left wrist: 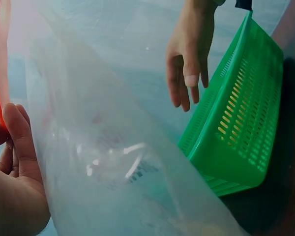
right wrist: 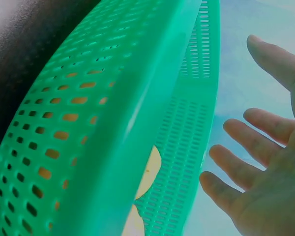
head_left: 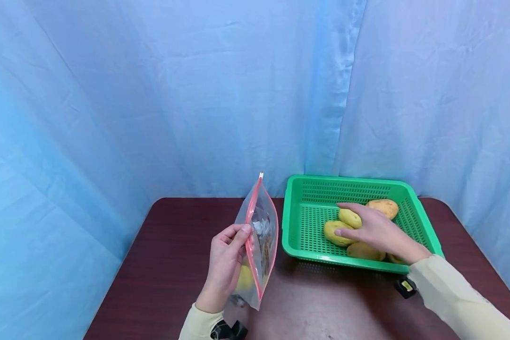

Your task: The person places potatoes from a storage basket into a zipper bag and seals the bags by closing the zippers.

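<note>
"What do we see nearest us, reading the head view as a clock face?"

"Between six and seven o'clock, a pale sleeve [head_left: 195, 326] with a black device [head_left: 227, 330] at its cuff. Just beyond it we see the left hand [head_left: 224, 264], holding the bag [head_left: 264, 264] by one pink edge, thumb against fingers."

"And the bag?"

"It is clear and hangs at six o'clock, its mouth gaping between two pink strips. We can make out something yellow [head_left: 245, 277] through its lower part, too blurred for us to name. The dark red table [head_left: 174, 245] spreads beneath."

"What lies past that?"

"At four o'clock we have the green basket [head_left: 323, 257], with the right hand [head_left: 376, 230] over it, spread wide, its fingers stretched and apart in the right wrist view. We cannot tell whether it touches the potatoes."

"Where do those lie?"

"Going by the basket's own clock, we find a brown potato [head_left: 365, 251] at six, near the front wall, a yellow potato [head_left: 336, 234] at eight, a smaller one [head_left: 349, 217] just behind that, and a large tan potato [head_left: 384, 208] at two, farthest back."

"And farthest from us?"

"A pale blue curtain [head_left: 221, 94], filling twelve o'clock."
</note>
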Demonstrator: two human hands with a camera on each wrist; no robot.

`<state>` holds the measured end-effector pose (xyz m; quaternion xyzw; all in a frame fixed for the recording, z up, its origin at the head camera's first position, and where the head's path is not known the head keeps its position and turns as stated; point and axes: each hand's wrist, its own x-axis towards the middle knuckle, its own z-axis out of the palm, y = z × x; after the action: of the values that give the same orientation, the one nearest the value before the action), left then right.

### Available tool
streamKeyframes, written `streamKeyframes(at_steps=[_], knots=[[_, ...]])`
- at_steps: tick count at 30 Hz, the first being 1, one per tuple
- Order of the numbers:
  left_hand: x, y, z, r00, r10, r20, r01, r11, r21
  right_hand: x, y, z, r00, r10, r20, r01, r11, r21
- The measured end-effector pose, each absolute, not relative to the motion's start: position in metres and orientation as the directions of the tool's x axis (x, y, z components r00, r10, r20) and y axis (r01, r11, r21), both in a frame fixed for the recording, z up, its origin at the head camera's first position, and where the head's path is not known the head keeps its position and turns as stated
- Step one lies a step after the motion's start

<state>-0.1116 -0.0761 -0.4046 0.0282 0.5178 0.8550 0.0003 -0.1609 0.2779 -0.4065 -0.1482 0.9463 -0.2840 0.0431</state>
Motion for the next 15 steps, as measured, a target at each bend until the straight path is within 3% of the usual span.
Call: streamKeyframes(at_steps=[7, 15], knots=[[-0.110, -0.072, -0.406, -0.999, 0.036, 0.038, 0.017, -0.472, 0.881, -0.176, 0.275, -0.408, -0.939, -0.345, -0.006, -0.287, 0.791, -0.540], [-0.110, -0.074, -0.406, -0.999, 0.038, 0.028, 0.008, -0.459, 0.889, -0.194, 0.282, -0.410, -0.907, -0.403, -0.125, -0.261, 0.768, -0.585]])
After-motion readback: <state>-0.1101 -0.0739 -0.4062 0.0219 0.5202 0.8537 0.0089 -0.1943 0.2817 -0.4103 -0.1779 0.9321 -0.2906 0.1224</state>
